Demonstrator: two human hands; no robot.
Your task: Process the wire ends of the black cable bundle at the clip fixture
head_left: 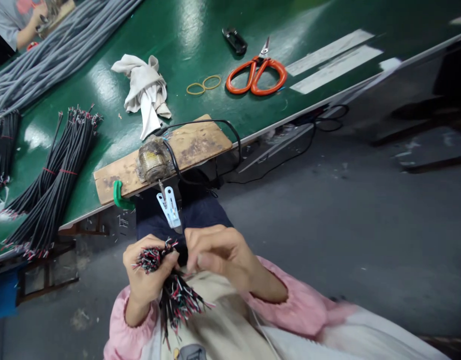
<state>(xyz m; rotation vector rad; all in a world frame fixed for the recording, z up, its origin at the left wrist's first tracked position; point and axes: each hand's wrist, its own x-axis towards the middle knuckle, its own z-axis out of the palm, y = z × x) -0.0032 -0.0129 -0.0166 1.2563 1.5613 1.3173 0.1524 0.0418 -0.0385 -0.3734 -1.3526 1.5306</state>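
Note:
In the head view, my left hand (140, 287) is wrapped round a bundle of thin black cables (180, 302) with stripped red, white and black wire ends. Some ends poke out above the thumb, and others fan out below the hand. My right hand (221, 252) is beside it, thumb and fingers pinched together; whatever lies between them is hidden. Just above the hands, a light-blue clothespin (168, 207) is on the metal shaft of a small taped motor (153, 160). That motor sits on a wooden board (200, 142) at the table edge.
A green clamp (120, 195) grips the board's left end. On the green table (193, 45) lie tied cable bundles (61, 175), grey cables (76, 45), a white cloth (140, 87), rubber bands (195, 89), orange-handled scissors (256, 75) and a black tool (235, 41). Another person's hand (35, 20) is top left.

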